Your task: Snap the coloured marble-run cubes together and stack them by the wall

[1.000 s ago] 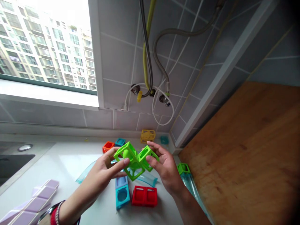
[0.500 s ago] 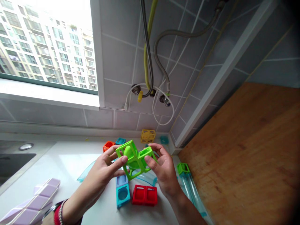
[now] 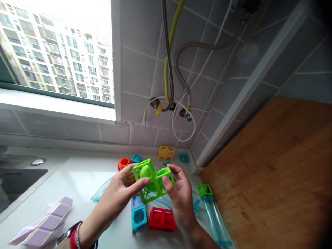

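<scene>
A bright green open-frame block piece (image 3: 155,186), built of joined cubes with a rounded part inside, is held up above the counter between both hands. My left hand (image 3: 127,186) grips its left side, thumb across the front. On its right side, my right hand (image 3: 178,192) pinches it with the thumb in front and fingers behind. Below the hands lie a red double block (image 3: 163,219) and a blue block (image 3: 139,218) with a round opening. A lilac-blue block (image 3: 136,202) adjoins the blue one. Clear blue-tinted plastic pieces behind the hands are partly hidden.
Farther back are an orange block (image 3: 123,164), a teal block (image 3: 136,158) and a yellow block (image 3: 166,153). At right, clear tubes (image 3: 216,221) with a green block (image 3: 205,190) lie beside a wooden board (image 3: 272,173). Lilac folded tiles (image 3: 44,224) and a sink (image 3: 20,185) are at left.
The whole scene has shifted slightly right and down as the head view moved. Both hands keep hold of the green block piece, with the left thumb a little farther across it.
</scene>
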### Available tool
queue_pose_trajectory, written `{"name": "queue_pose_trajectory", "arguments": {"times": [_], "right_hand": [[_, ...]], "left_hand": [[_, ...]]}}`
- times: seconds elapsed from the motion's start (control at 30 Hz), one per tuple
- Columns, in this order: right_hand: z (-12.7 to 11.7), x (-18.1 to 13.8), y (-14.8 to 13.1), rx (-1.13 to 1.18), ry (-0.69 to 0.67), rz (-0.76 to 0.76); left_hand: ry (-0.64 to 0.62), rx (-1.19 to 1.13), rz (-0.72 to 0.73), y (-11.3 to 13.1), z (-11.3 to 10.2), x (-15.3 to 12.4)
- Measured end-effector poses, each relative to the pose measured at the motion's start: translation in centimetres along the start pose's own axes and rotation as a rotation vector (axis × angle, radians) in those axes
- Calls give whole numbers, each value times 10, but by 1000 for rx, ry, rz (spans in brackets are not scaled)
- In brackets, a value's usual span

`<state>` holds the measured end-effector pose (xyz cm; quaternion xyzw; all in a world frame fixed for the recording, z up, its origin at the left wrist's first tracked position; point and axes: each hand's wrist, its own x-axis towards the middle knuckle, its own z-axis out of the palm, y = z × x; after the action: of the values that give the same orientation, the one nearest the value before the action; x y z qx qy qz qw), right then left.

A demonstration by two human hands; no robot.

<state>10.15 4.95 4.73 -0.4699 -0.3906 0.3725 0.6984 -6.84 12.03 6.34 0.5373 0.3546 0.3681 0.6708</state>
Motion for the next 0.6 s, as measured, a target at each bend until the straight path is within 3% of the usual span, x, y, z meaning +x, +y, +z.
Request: {"name": "queue_pose_trajectory", "arguments": {"times": [0.2, 0.33, 0.6], "right_hand": [[2, -4, -4, 37, -76, 1], [0, -8, -10, 11, -215, 67], [-10, -13, -21, -180, -331, 51]], "left_hand": [[53, 16, 94, 2, 4, -3], [84, 0, 124, 3, 8, -8], [18, -21, 138, 4, 10, -13]]}}
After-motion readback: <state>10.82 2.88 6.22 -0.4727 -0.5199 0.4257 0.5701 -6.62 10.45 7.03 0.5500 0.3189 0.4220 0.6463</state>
